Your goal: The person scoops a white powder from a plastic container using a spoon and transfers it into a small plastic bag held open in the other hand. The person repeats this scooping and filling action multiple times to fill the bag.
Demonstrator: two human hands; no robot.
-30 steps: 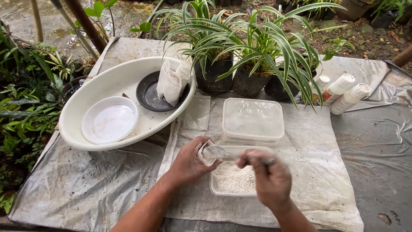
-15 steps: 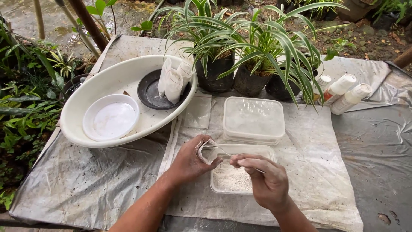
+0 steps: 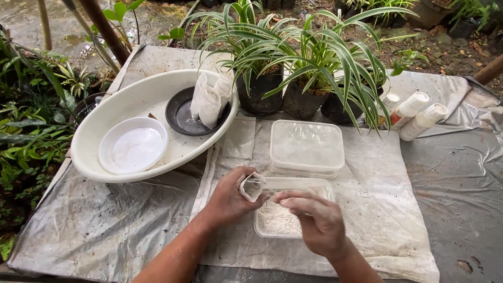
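Nearest the camera, the right hand (image 3: 317, 222) was curled into a closed grip over the near right part of a clear plastic tub (image 3: 319, 187) holding white powder (image 3: 275, 221). Its fingers pinched something too blurred to tell, pointed left toward the pouch. Just to the left, the left hand (image 3: 230, 198) was closed on a small white pouch (image 3: 251, 186), holding its open mouth above the tub's far left corner. The tub sat on a stained pale cloth (image 3: 382, 209) spread over a grey plastic sheet (image 3: 105, 225) covering the table.

Just beyond the tub stood a second clear tub with its lid on (image 3: 306, 147), almost touching the first. To its left a flat, clear plastic square (image 3: 238, 137) lay on the cloth.

Farther left rested a large white oval basin (image 3: 99, 123), holding a small white saucer (image 3: 132, 145) at its near left and a black saucer (image 3: 181, 112) at its far right. Several filled white pouches (image 3: 209, 102) stood on the black saucer, leaning against the basin rim.

At the far edge, three black pots of striped green plants (image 3: 309, 52) stood in a row. To the right of them lay three white bottles (image 3: 419, 118), tilted side by side.
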